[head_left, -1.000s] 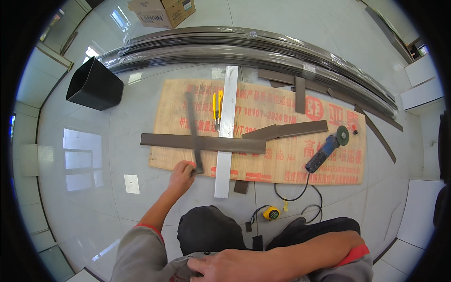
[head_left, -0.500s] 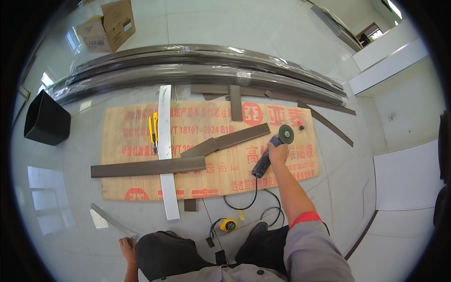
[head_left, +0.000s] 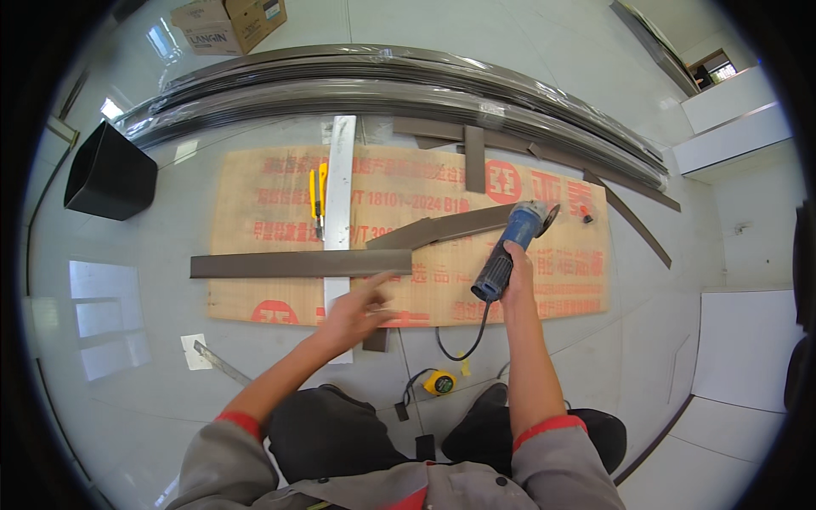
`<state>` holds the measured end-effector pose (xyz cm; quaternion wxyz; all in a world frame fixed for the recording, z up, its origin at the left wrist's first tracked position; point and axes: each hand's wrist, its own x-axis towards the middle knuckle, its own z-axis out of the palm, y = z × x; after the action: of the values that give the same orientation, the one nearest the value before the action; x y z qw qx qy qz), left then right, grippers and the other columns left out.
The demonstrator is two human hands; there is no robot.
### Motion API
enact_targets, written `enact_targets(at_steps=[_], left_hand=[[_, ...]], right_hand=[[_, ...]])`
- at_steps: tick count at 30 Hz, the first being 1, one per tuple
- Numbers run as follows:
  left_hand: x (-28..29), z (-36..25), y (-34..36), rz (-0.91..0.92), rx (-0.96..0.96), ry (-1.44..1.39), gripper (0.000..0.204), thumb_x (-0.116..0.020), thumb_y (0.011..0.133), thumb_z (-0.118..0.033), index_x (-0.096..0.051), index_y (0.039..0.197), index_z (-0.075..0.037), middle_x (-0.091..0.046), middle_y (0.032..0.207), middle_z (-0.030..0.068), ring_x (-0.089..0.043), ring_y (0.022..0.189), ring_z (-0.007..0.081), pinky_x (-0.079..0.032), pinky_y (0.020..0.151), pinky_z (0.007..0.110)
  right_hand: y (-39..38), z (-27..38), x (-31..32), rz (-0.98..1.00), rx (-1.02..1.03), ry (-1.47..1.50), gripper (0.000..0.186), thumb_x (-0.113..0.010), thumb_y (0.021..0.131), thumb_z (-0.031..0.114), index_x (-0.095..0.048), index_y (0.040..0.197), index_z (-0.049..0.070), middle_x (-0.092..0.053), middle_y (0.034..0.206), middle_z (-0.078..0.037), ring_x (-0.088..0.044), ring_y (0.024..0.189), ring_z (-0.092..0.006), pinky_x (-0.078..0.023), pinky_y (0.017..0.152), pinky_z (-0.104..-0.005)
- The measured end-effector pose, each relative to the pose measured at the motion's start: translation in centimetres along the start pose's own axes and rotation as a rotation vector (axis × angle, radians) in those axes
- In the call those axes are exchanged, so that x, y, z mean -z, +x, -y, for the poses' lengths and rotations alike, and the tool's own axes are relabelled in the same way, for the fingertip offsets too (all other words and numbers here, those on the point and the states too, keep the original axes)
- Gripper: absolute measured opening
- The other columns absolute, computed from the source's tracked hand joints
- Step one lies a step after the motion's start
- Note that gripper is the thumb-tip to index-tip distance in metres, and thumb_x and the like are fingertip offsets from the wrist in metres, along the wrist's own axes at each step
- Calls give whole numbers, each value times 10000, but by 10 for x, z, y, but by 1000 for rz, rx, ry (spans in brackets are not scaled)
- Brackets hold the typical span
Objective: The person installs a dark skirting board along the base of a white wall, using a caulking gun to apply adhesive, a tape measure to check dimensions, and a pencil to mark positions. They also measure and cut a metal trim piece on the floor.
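My right hand (head_left: pixel 517 270) grips a blue and black angle grinder (head_left: pixel 504 255) over the right part of a printed wooden board (head_left: pixel 234 195). The grinder's disc (head_left: pixel 552 221) points away from me and is seen nearly edge-on. My left hand (head_left: pixel 357 313) is empty, fingers apart and slightly blurred, over the board's near edge. Its fingertips are by the right end of a long brown strip (head_left: pixel 285 264); I cannot tell if they touch. That strip lies across a white metal bar (head_left: pixel 339 187). Another brown strip (head_left: pixel 472 223) runs slantwise between it and the grinder.
Two yellow utility knives (head_left: pixel 317 195) lie left of the bar. A yellow tape measure (head_left: pixel 440 382) and a metal ruler (head_left: pixel 223 363) are on the floor. Beyond the board stretch plastic-wrapped long profiles (head_left: pixel 382 95). A black bin (head_left: pixel 110 183) and cardboard box (head_left: pixel 242 27) stand left.
My left hand has come up from beside my left knee to the long strip. The grinder has turned in my right hand, its disc swinging from face-on to edge-on. The view has shifted.
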<state>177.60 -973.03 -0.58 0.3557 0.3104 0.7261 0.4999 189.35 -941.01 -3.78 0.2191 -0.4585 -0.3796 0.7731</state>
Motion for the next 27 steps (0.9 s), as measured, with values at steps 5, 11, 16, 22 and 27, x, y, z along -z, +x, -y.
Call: enact_targets(at_steps=[5, 11, 16, 22, 27], left_hand=[[-22, -46, 53, 50, -688, 572, 742, -751, 839, -331, -435, 1503, -229, -590, 893, 78, -640, 738, 255, -525, 615, 378], [-13, -27, 7, 56, -808, 605, 708, -721, 850, -344, -457, 1491, -198, -561, 829, 32, -607, 656, 201, -511, 545, 350], [5, -12, -20, -37, -965, 708, 684, -728, 841, -345, -501, 1452, -138, -570, 791, -3, -586, 637, 161, -483, 526, 311], [18, 5, -37, -86, -940, 773, 680, -735, 832, -351, -521, 1432, -111, -555, 765, -21, -547, 620, 140, -465, 530, 296], [15, 19, -40, -95, -878, 712, 676, -717, 849, -379, -505, 1442, -134, -562, 760, -7, -560, 621, 167, -488, 584, 313]], right_hand=[[-63, -4, -70, 279, 2, 196, 372, -696, 898, 241, -564, 1114, -31, -656, 959, -123, -661, 802, -225, -571, 716, -344], [-111, -19, -88, 360, -21, 0, 398, -688, 851, 229, -571, 1127, -33, -655, 949, -121, -662, 791, -214, -568, 714, -326], [-133, -43, -105, 372, -123, -99, 371, -695, 843, 231, -579, 1094, -16, -646, 908, -99, -645, 753, -189, -559, 675, -309], [-134, -69, -115, 379, -171, -118, 358, -707, 838, 220, -586, 1078, -16, -647, 897, -101, -645, 737, -187, -562, 666, -309], [-134, -74, -122, 348, -216, -117, 366, -708, 841, 236, -591, 1074, -21, -651, 890, -102, -647, 736, -187, -564, 661, -308]])
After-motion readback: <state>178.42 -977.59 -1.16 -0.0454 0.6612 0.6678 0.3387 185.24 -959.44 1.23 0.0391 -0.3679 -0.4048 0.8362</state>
